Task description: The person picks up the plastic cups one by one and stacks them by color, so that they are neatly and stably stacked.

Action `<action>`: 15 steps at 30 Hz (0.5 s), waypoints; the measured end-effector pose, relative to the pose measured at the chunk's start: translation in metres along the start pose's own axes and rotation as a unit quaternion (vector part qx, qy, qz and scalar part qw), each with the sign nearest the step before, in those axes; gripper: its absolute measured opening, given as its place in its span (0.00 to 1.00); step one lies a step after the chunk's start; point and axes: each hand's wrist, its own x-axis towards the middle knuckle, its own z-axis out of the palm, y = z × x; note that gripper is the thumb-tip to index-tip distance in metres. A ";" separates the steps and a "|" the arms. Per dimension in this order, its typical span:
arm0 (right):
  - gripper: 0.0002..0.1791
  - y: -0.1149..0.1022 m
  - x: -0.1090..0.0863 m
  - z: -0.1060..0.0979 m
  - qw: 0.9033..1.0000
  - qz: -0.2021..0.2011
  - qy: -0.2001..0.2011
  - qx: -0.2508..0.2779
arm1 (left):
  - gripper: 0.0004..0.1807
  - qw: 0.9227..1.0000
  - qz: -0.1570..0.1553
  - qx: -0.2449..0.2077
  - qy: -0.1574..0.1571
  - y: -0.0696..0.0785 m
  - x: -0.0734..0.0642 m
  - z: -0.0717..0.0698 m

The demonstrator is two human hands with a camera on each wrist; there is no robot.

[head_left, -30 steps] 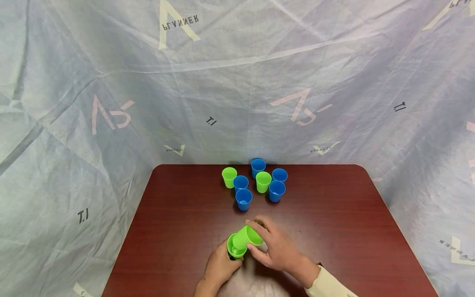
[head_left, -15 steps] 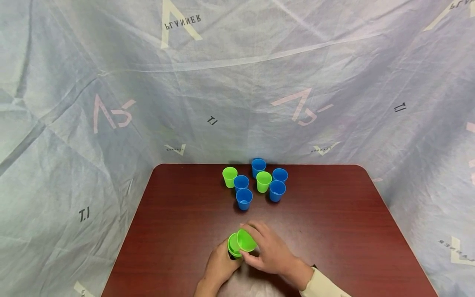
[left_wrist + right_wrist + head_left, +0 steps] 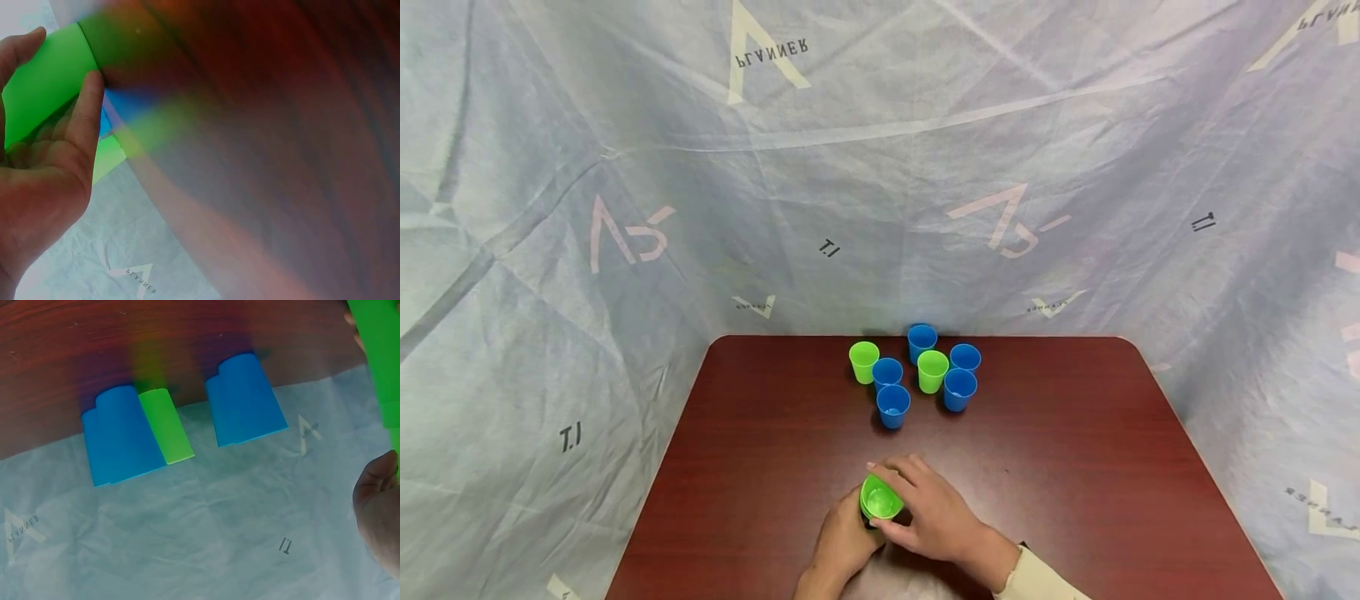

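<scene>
Close to the front of the table, my left hand (image 3: 844, 533) holds a green plastic cup (image 3: 50, 81), its thumb and fingers around the side in the left wrist view. Nested in the top of it sits another green cup (image 3: 880, 500), mouth up. My right hand (image 3: 936, 517) pinches that upper cup's rim between thumb and fingers. The right wrist view catches part of the green stack (image 3: 381, 362) at its right edge, with the right thumb below. The lower cup is mostly hidden behind the left hand in the head view.
Farther back on the dark red table (image 3: 760, 433) stand upright cups: a green cup (image 3: 864, 362) on the left, another green cup (image 3: 932, 372), and several blue cups, the nearest blue cup (image 3: 892, 407) in front. Grey printed cloth (image 3: 880, 208) encloses the table's back and sides.
My right hand has moved left and brought its tilted green cup down into the cup in my left hand. The left hand has stayed nearly still.
</scene>
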 end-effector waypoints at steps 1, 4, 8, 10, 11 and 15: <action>0.42 0.000 0.000 0.001 1.000 0.003 -0.003 -0.002 | 0.32 1.000 0.000 0.001 -0.001 0.000 0.000 0.000; 0.42 0.001 -0.001 0.003 1.000 0.010 -0.010 -0.010 | 0.32 1.000 0.001 0.003 -0.004 0.000 0.001 0.000; 0.38 0.002 -0.002 0.006 0.999 0.024 -0.027 -0.018 | 0.33 1.000 -0.004 -0.002 -0.011 0.001 0.002 -0.001; 0.35 0.002 -0.002 0.007 0.999 0.032 -0.039 -0.018 | 0.33 1.000 -0.008 -0.006 -0.012 0.001 0.002 -0.001; 0.34 0.002 -0.002 0.008 0.998 0.033 -0.044 -0.019 | 0.33 1.000 -0.009 -0.005 -0.011 0.001 0.002 -0.001; 0.32 0.001 -0.003 0.011 0.997 0.040 -0.065 -0.019 | 0.31 1.000 -0.003 0.002 0.000 0.002 0.000 0.000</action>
